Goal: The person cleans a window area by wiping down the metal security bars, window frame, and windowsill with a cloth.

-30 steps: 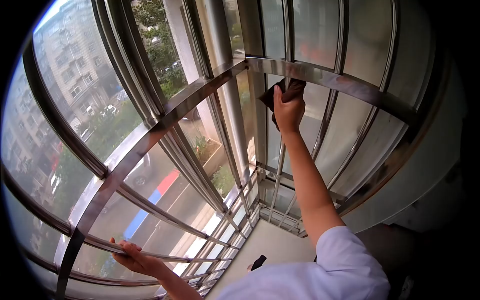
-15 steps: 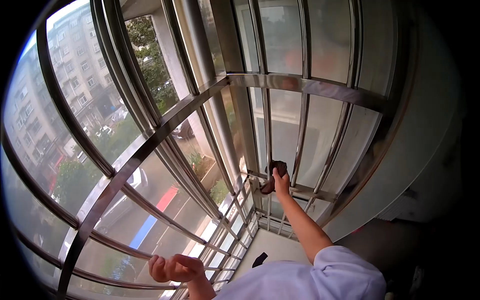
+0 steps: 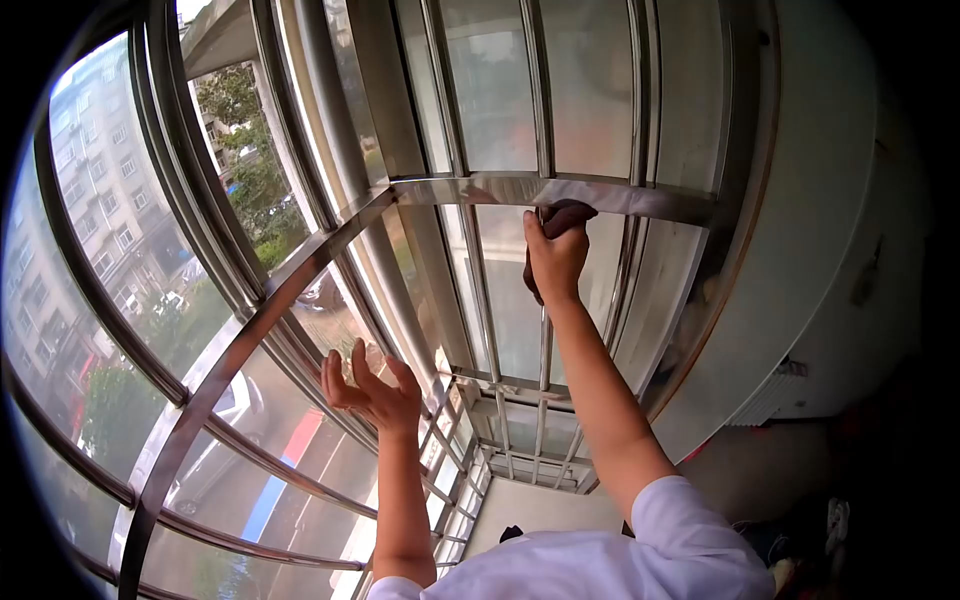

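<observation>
My right hand (image 3: 558, 258) grips a dark brown cloth (image 3: 568, 218), which is wrapped around an upright metal bar (image 3: 541, 110) of the window grille. The cloth sits just under the flat horizontal crossbar (image 3: 480, 190), and one end hangs down on the left side of my hand. My left hand (image 3: 375, 390) is raised in front of the bars on the left, fingers bent and apart, with nothing in it. Whether it touches a bar I cannot tell.
Metal bars with a long curved rail (image 3: 240, 345) run along the left. Beyond them show a road, a white car (image 3: 235, 400), trees and a building (image 3: 95, 190). A pale ledge (image 3: 500, 510) lies low in the corner. A light wall panel (image 3: 790, 200) stands at right.
My right hand and the cloth have moved up, from the lower end of the bars to just below the crossbar. My left hand has risen and its fingers have spread. The view has shifted.
</observation>
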A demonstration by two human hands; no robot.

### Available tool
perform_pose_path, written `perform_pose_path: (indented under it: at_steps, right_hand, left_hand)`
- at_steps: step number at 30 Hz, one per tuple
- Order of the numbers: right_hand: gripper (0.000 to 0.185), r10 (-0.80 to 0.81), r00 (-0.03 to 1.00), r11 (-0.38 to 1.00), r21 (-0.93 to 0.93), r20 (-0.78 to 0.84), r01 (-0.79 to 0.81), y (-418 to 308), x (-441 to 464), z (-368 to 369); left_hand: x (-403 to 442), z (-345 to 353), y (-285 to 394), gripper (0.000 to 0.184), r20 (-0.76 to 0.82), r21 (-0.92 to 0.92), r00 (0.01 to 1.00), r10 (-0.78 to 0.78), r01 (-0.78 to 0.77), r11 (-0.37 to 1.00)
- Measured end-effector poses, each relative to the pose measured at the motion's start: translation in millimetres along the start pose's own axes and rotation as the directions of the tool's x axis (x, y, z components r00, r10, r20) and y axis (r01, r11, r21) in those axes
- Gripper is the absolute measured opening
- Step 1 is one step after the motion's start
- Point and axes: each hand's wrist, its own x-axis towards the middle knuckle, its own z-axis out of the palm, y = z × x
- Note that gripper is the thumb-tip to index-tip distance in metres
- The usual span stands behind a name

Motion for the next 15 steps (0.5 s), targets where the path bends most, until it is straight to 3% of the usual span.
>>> perform_pose_path:
  at_steps: [1,4,7,10,12,14,15]
  right_hand:
    - [0.028,-0.067,0.995,0.991,-0.123,-0.080,0.057,-2,0,3]
    - [0.028,-0.035,0.999,0.997,-0.076,-0.041,0.032,1,5,2]
    - [0.023,0.040,0.997,0.997,-0.070,0.062,-0.036,21,-9,-3]
    - [0.021,-0.069,0.997,0.987,-0.144,0.034,0.073,43,-49,-12]
    - [0.028,0.029,0.994,0.977,-0.213,0.103,-0.007,82,-95,-24]
    - [0.038,0.112,0.991,0.935,-0.345,0.076,-0.080,123,-145,-32]
    - [0.041,0.232,0.955,0.903,-0.406,0.185,-0.141,136,-164,-43]
  left_hand:
    - [3,4,-2,0.044,-0.039,0.016,0.999,-0.038,0.038,0.999]
    - [-1,14,-6,0.048,-0.086,0.083,0.996,0.013,-0.006,0.997]
    - [2,17,-2,0.052,-0.039,0.167,0.999,-0.001,0.008,0.986]
    - [6,19,0,0.057,0.062,0.138,0.998,-0.021,0.012,0.990]
    - [1,21,-3,0.064,0.164,0.120,0.985,-0.058,0.039,0.992]
    - [-9,28,-12,0.066,0.168,0.121,0.982,-0.085,0.065,0.991]
    - [-14,30,-16,0.067,0.168,0.129,0.979,-0.117,0.096,0.987]
